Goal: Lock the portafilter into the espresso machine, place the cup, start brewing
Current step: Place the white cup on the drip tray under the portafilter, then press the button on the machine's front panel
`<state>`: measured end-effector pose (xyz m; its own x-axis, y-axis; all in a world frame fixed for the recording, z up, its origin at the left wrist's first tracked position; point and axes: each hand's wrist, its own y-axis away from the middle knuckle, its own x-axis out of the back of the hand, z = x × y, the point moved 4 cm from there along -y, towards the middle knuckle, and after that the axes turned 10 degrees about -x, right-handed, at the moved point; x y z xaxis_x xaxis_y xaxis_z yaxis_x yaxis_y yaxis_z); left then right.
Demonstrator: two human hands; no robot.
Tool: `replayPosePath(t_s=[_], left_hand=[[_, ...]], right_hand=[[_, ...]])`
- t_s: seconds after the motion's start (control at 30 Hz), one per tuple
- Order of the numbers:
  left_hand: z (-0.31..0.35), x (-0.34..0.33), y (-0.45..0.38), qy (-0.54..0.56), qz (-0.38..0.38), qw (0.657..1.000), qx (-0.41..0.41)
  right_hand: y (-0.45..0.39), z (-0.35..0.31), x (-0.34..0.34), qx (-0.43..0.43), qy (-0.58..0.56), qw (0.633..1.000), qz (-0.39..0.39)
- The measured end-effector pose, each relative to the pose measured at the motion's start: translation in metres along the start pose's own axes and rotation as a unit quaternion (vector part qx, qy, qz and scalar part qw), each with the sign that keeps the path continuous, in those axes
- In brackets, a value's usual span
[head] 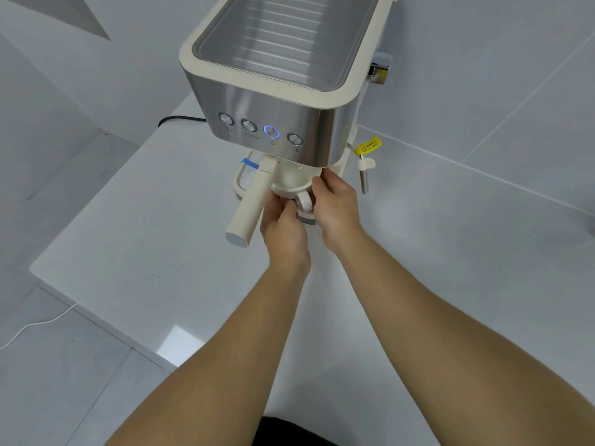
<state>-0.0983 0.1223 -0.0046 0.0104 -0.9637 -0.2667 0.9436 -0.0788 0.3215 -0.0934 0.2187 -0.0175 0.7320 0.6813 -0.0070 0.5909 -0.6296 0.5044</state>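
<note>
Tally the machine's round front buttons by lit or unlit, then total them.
Lit blue: 1
Unlit: 3
Total: 4

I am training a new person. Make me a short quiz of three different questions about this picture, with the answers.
1. True or false: the portafilter handle points toward the person.
2. How many buttons on the machine are lit?
3. Both hands hold: A) wand B) cup C) cable

Key:
1. True.
2. One, the blue button.
3. B: left hand and right hand hold the cup.
</note>
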Motion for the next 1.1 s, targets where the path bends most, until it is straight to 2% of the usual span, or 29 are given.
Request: replayPosePath(t_s=[0.13, 0.57, 0.9, 1.1], left_hand=[[-0.007, 0.002, 0.006, 0.02, -0.024, 0.999, 0.006], [-0.002, 0.0, 0.001, 0.015, -0.032, 0.999, -0.005], [0.011, 0.014, 0.036, -0.022, -0.079, 0.996, 0.037], [0.036, 0.042, 0.071, -0.11, -0.207, 0.97, 0.068]], right_hand=[[0.004, 0.002, 0.001, 0.0, -0.013, 1.0, -0.004], [0.013, -0.003, 0.0, -0.007, -0.007, 1.0, -0.018], [0.052, -0.012, 0.015, -0.024, 0.016, 1.0, -0.006], [0.098, -0.027, 0.028, 0.001, 0.037, 0.999, 0.019]])
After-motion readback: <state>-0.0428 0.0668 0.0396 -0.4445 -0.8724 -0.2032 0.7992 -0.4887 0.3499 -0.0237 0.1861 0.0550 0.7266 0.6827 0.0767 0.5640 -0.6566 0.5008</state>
